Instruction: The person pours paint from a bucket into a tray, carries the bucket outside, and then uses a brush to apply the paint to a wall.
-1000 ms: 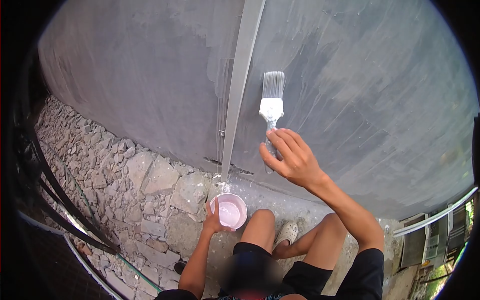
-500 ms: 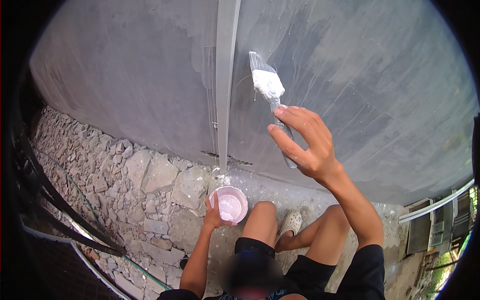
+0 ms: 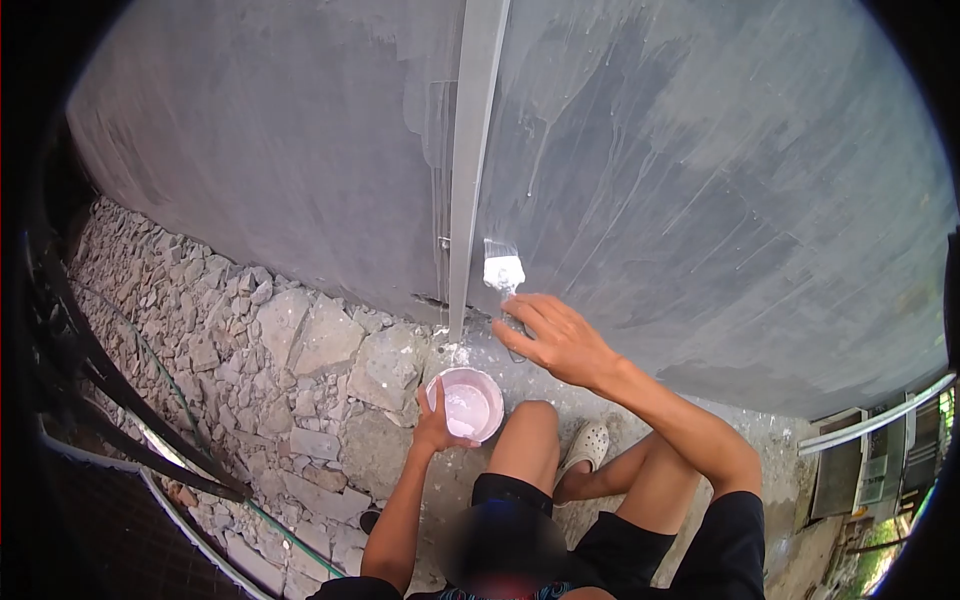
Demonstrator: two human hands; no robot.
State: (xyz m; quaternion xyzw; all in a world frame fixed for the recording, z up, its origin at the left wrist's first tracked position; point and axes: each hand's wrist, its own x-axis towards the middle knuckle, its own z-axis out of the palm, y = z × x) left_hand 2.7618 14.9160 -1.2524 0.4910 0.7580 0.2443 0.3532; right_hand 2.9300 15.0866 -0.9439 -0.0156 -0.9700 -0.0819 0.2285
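Frame centre: right hand [image 3: 558, 338] grips paintbrush [image 3: 503, 275], bristles against grey wall [image 3: 700, 180] beside vertical strip [image 3: 472, 170]. Below: left hand [image 3: 433, 425] clasps pink cup [image 3: 462, 404].

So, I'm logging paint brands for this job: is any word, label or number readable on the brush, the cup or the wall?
None can be read.
The brush in the right hand, the cup in the left hand and the wall show no text.
The units at far right are too small to tell.
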